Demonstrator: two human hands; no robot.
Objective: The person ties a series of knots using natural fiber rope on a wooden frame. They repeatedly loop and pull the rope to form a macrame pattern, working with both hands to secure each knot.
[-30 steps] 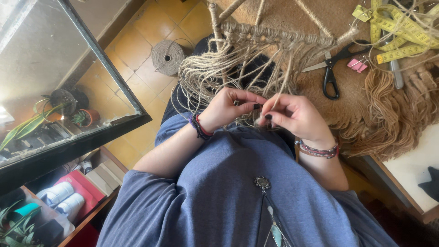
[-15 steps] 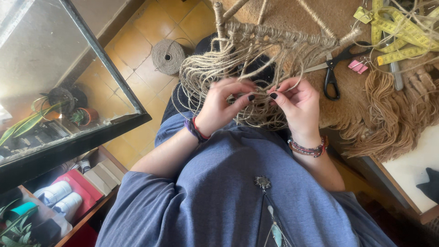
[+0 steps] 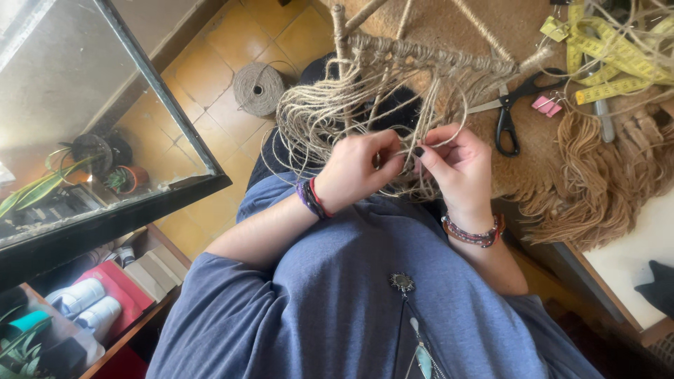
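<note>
Two hands are held close together over the lap, both pinched on strands of jute cord (image 3: 365, 105). The left hand (image 3: 358, 172) is closed, thumb against fingers, around a few strands near the middle of the hanging bundle. The right hand (image 3: 456, 165) is also closed on the cord, its dark-nailed fingertips (image 3: 419, 151) almost touching the left thumb. The cords are hung from a wooden stick (image 3: 435, 52) (knotted along its length) and are spread loosely down toward the hands. Black-handled scissors (image 3: 507, 112) are laid on the mat just right of the right hand, with pink clips (image 3: 546, 105) beside them. A yellow tape measure (image 3: 611, 67) is coiled further right. A twine spool (image 3: 258, 88) is set on the tiled floor, well apart to the left.
</note>
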